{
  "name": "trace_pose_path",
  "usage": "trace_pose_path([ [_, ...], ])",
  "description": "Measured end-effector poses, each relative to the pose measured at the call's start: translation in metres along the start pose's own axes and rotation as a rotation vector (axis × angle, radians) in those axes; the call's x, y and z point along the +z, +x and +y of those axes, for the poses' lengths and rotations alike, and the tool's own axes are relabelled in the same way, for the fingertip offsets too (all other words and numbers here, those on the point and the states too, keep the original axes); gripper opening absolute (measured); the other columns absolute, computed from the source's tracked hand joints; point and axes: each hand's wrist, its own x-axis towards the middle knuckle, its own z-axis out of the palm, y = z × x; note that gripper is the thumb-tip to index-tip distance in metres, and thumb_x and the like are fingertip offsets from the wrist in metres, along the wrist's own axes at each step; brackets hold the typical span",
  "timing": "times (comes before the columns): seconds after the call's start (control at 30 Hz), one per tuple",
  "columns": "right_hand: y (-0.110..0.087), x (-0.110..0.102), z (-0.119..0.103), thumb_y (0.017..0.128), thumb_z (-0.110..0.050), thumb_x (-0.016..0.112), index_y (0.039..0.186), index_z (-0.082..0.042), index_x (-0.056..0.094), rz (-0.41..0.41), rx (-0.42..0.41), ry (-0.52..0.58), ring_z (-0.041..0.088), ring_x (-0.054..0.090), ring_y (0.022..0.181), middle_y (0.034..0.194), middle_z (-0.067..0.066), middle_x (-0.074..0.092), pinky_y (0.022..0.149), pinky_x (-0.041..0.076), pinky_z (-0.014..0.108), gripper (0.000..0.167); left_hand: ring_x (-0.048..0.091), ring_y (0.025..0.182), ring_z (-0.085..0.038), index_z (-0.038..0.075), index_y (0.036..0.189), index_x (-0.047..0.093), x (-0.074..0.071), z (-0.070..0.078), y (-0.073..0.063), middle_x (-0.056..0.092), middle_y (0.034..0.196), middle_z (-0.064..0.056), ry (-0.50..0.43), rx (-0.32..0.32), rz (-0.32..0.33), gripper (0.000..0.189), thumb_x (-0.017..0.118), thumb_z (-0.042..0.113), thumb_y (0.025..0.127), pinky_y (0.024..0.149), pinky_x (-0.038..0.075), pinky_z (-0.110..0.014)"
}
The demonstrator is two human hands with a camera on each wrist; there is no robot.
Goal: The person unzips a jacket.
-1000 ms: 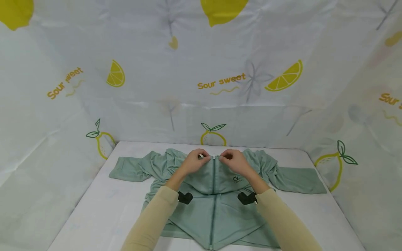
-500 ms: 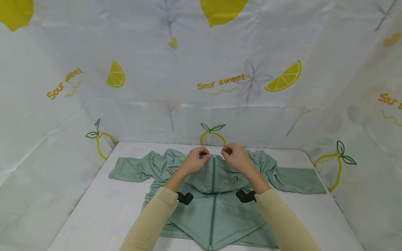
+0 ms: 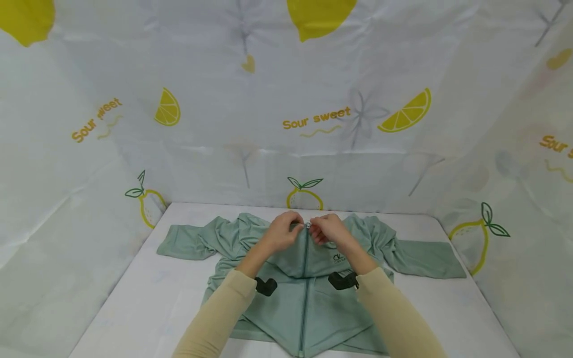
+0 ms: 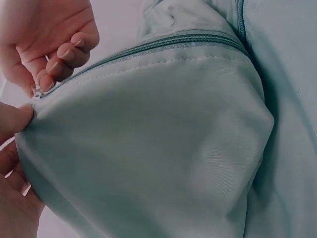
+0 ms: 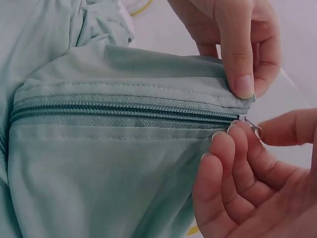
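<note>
A pale green zip-up jacket (image 3: 286, 298) lies on the table, its upper front lifted and its zipper (image 5: 124, 110) closed up to the top. With thumb and fingers, my left hand (image 3: 283, 232) pinches the fabric's top edge just left of the zipper. My right hand (image 3: 330, 231) pinches the small metal zipper pull (image 5: 255, 130) at the zipper's upper end, its other fingers curled against the cloth. In the left wrist view the slider (image 4: 38, 92) sits at the corner of the raised fabric, between both hands.
The jacket's left-side sleeve (image 3: 181, 242) and right-side sleeve (image 3: 427, 257) spread outward over the white table (image 3: 134, 298). A white curtain with lemon prints (image 3: 250, 124) surrounds the table at the back and sides. Dark wrist cameras (image 3: 266, 287) sit below the hands.
My right hand has let go of the top edge right of the zipper, lifted slightly, then moved left to grip the zipper pull. The left hand keeps its hold on the fabric.
</note>
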Motion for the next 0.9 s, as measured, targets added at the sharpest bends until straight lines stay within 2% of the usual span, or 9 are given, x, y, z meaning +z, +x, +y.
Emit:
trace_pose_path([
  [0.13,0.000,-0.002,0.003,0.102,-0.016,0.057,0.093,0.006,0.071,-0.040,-0.015,0.050,0.018,0.063,0.062,0.074,0.008,0.064,0.068,0.057,0.037,0.028,0.065,0.098,-0.023,0.007,0.099,0.067,0.001,0.002,0.000,0.068,0.100,-0.006,-0.036,-0.064,0.020,0.006,0.062,0.011,0.102,0.090,0.051,-0.041],
  [0.33,0.000,-0.003,0.007,0.102,-0.012,0.057,0.096,0.009,0.070,-0.094,-0.040,0.071,0.016,0.063,0.065,0.077,0.008,0.065,0.069,0.058,0.035,0.025,0.066,0.101,-0.023,0.008,0.101,0.070,0.003,0.001,0.001,0.070,0.101,-0.005,-0.084,-0.137,0.004,0.011,0.061,0.014,0.102,0.093,0.052,-0.041],
  [0.53,-0.004,0.001,0.011,0.103,-0.013,0.057,0.096,0.010,0.070,-0.082,-0.061,0.054,0.016,0.062,0.066,0.076,0.007,0.065,0.075,0.058,0.044,0.028,0.066,0.097,-0.023,0.007,0.097,0.072,0.006,-0.002,0.002,0.071,0.098,-0.005,-0.162,-0.169,0.043,0.013,0.061,0.012,0.101,0.090,0.053,-0.042],
  [0.67,-0.007,0.006,0.017,0.104,-0.013,0.056,0.096,0.014,0.068,-0.053,-0.069,0.057,0.016,0.060,0.065,0.074,0.007,0.064,0.073,0.057,0.042,0.030,0.065,0.092,-0.022,0.007,0.096,0.073,0.008,-0.001,0.000,0.070,0.098,-0.005,-0.211,-0.178,0.061,0.014,0.060,0.011,0.101,0.086,0.053,-0.040],
  [0.83,-0.008,0.012,0.024,0.105,-0.009,0.053,0.092,0.017,0.064,-0.049,-0.079,0.086,0.020,0.060,0.064,0.072,0.012,0.063,0.073,0.056,0.049,0.031,0.063,0.086,-0.020,0.005,0.097,0.073,0.011,-0.003,-0.004,0.070,0.096,-0.007,-0.254,-0.158,0.072,0.014,0.060,0.010,0.101,0.080,0.052,-0.037],
  [0.9,-0.010,0.014,0.024,0.105,-0.010,0.053,0.091,0.016,0.065,-0.040,-0.077,0.100,0.020,0.059,0.063,0.072,0.010,0.063,0.071,0.056,0.047,0.032,0.063,0.085,-0.020,0.004,0.097,0.072,0.012,-0.003,-0.004,0.069,0.095,-0.008,-0.269,-0.150,0.086,0.014,0.061,0.009,0.101,0.080,0.052,-0.037],
])
